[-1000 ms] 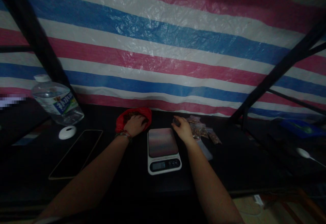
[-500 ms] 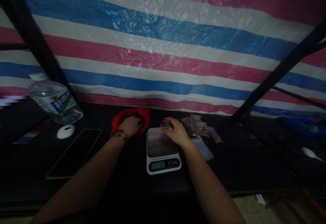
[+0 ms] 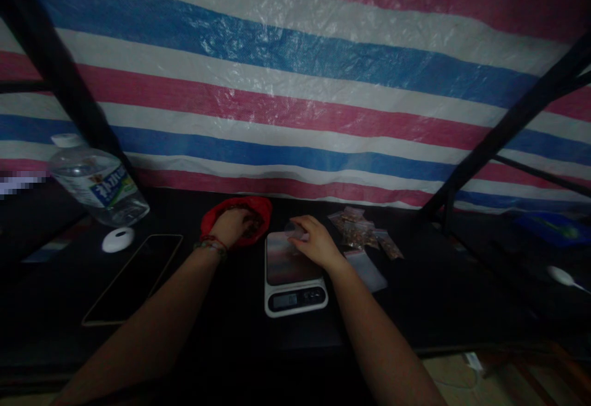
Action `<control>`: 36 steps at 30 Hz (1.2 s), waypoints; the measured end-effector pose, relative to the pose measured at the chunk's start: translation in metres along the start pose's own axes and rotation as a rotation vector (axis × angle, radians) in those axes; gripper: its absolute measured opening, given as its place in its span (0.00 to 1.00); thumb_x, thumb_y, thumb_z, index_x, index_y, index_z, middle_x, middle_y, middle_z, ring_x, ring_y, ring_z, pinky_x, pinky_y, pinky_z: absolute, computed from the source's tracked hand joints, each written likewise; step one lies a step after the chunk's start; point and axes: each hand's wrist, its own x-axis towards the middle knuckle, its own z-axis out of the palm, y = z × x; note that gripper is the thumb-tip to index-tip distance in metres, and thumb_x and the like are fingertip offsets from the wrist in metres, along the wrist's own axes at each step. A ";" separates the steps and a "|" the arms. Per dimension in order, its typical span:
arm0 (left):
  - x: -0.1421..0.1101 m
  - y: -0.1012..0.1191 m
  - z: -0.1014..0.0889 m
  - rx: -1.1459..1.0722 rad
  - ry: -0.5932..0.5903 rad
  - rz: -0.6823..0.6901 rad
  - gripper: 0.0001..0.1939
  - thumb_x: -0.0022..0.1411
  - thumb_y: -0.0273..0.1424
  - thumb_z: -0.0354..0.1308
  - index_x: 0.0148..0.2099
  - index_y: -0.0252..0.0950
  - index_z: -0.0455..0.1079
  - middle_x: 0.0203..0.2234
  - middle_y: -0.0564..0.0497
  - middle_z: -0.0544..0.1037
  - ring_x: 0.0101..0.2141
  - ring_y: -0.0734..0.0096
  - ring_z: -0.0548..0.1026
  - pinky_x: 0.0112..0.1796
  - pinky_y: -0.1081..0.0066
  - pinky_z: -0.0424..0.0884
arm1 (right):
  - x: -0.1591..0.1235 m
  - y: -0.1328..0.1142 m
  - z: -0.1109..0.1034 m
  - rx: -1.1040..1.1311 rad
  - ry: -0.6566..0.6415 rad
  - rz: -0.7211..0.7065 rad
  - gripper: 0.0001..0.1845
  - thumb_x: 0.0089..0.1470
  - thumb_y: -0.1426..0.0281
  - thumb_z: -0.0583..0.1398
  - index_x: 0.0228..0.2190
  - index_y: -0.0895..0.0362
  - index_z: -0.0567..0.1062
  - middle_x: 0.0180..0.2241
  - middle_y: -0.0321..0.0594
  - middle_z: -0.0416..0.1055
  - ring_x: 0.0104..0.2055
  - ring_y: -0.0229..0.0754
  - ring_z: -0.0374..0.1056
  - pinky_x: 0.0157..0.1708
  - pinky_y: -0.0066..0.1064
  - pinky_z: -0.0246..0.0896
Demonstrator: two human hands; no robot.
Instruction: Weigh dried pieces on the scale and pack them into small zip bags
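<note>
My left hand (image 3: 231,226) reaches into a red bag (image 3: 262,227) with its mouth spread wide. Small brown pieces (image 3: 252,224) fill the bag, and my fingertips are hidden among them. Over the far edge of the white kitchen scale (image 3: 272,295), my right hand (image 3: 316,240) holds a small clear container (image 3: 294,230) between thumb and fingers; whether it is a cup or a plastic bag I cannot tell. The scale's display is lit, and its metal plate (image 3: 289,264) carries nothing else. Several small zip bags (image 3: 360,234) with brown contents lie right of my right hand.
Flat zip bags (image 3: 367,270) lie beside my right wrist. To the left are a phone (image 3: 133,280), a white oval object (image 3: 118,240) and a clear bottle (image 3: 99,181). A striped plastic sheet (image 3: 295,104) hangs behind the black table, between dark frame bars (image 3: 503,129).
My left hand has shifted slightly left within the red bag. My right hand has moved a little left with the clear container, which has tilted.
</note>
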 end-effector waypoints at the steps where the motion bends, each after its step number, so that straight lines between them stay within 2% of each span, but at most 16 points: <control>1: 0.000 0.002 -0.001 0.016 -0.034 0.011 0.11 0.59 0.31 0.55 0.38 0.32 0.77 0.33 0.43 0.80 0.32 0.65 0.75 0.39 0.69 0.68 | 0.000 -0.001 0.001 0.002 -0.013 0.004 0.23 0.47 0.73 0.63 0.47 0.54 0.72 0.45 0.41 0.71 0.49 0.42 0.66 0.52 0.36 0.60; 3: 0.000 0.005 -0.002 0.051 -0.084 0.027 0.12 0.60 0.31 0.53 0.40 0.32 0.76 0.36 0.43 0.80 0.34 0.63 0.75 0.41 0.68 0.68 | -0.001 -0.004 0.004 0.010 -0.034 0.023 0.24 0.46 0.73 0.63 0.47 0.53 0.71 0.45 0.41 0.71 0.49 0.43 0.66 0.51 0.37 0.60; 8: 0.001 0.009 -0.003 0.065 -0.071 0.041 0.14 0.60 0.32 0.51 0.41 0.35 0.77 0.37 0.44 0.80 0.37 0.59 0.76 0.43 0.65 0.69 | -0.002 -0.014 0.010 0.041 -0.075 0.060 0.24 0.45 0.74 0.63 0.47 0.55 0.71 0.46 0.42 0.71 0.48 0.43 0.67 0.51 0.37 0.62; 14: 0.001 0.003 -0.002 0.094 -0.071 0.001 0.15 0.60 0.31 0.52 0.44 0.34 0.76 0.39 0.43 0.79 0.39 0.58 0.76 0.43 0.65 0.69 | -0.004 -0.020 0.012 0.080 -0.102 0.041 0.26 0.44 0.78 0.60 0.48 0.55 0.70 0.48 0.43 0.70 0.50 0.43 0.66 0.51 0.38 0.62; 19: -0.001 0.005 -0.007 0.004 -0.020 -0.012 0.14 0.60 0.34 0.53 0.43 0.35 0.76 0.40 0.45 0.79 0.40 0.61 0.76 0.44 0.67 0.69 | -0.003 -0.015 0.015 0.145 -0.058 0.127 0.24 0.45 0.73 0.62 0.47 0.54 0.71 0.46 0.42 0.71 0.44 0.42 0.69 0.42 0.35 0.68; 23: 0.000 0.027 -0.015 -0.173 0.018 -0.023 0.16 0.59 0.39 0.54 0.46 0.37 0.75 0.41 0.49 0.80 0.40 0.63 0.77 0.44 0.69 0.70 | -0.001 -0.013 0.017 0.210 0.001 0.210 0.23 0.44 0.71 0.64 0.45 0.54 0.72 0.43 0.42 0.73 0.39 0.41 0.70 0.38 0.33 0.69; 28: 0.005 0.072 -0.020 -0.380 -0.003 0.071 0.18 0.58 0.41 0.56 0.46 0.37 0.75 0.41 0.49 0.79 0.42 0.64 0.76 0.46 0.68 0.70 | 0.001 -0.012 0.018 0.301 0.068 0.319 0.22 0.41 0.70 0.66 0.42 0.55 0.73 0.40 0.41 0.74 0.38 0.41 0.71 0.40 0.34 0.68; 32: 0.005 0.098 -0.011 -0.510 0.073 0.060 0.17 0.58 0.39 0.57 0.45 0.36 0.74 0.41 0.48 0.79 0.40 0.65 0.76 0.44 0.68 0.72 | 0.003 -0.013 0.019 0.425 0.089 0.363 0.20 0.41 0.69 0.66 0.39 0.56 0.73 0.36 0.39 0.75 0.37 0.41 0.72 0.40 0.34 0.68; 36: -0.001 0.102 0.004 -0.555 0.160 0.055 0.15 0.58 0.37 0.57 0.45 0.37 0.74 0.40 0.48 0.79 0.41 0.65 0.76 0.44 0.67 0.72 | 0.003 -0.011 0.021 0.548 0.103 0.380 0.20 0.42 0.69 0.66 0.40 0.57 0.72 0.37 0.41 0.76 0.38 0.41 0.73 0.41 0.34 0.69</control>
